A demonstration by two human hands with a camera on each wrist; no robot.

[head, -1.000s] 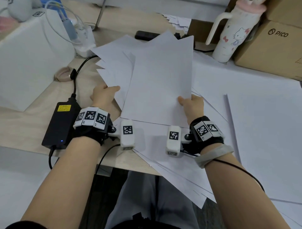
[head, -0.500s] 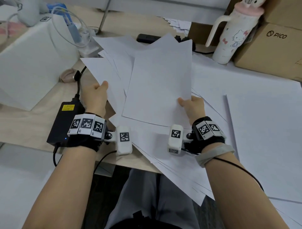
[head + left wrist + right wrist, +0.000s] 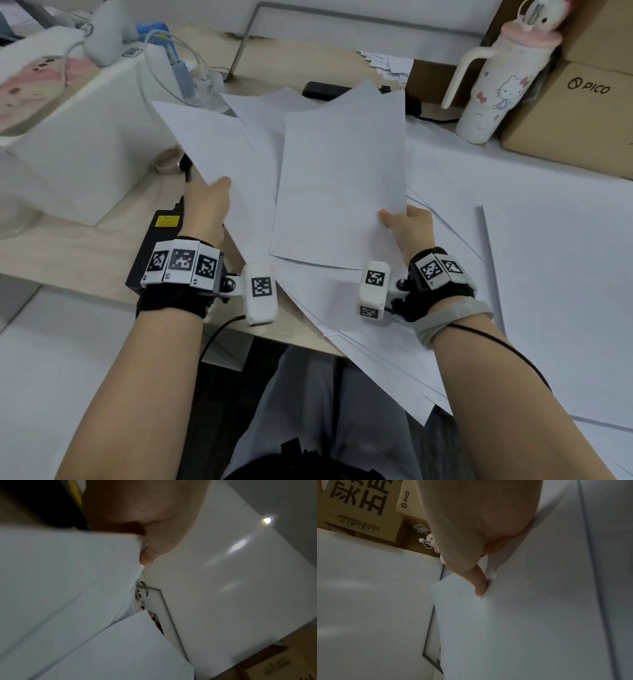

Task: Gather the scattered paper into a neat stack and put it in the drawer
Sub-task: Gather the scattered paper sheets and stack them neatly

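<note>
A fanned bundle of white paper sheets is held up over the desk in the head view. My left hand grips the bundle's left edge, thumb on top of a skewed sheet. My right hand pinches the right edge of the top sheet. In the left wrist view my left hand clamps the paper; in the right wrist view my right hand presses its thumb on the paper. More loose sheets lie underneath and hang over the desk edge. No drawer is in view.
A black power brick lies by my left wrist. A white box stands at the left. A white tumbler and cardboard boxes stand at the back right. Large white sheets cover the right of the desk.
My left hand has slid left and up along the bundle's edge, and the sheets on that side have fanned out and lifted. My right hand has kept its grip in place.
</note>
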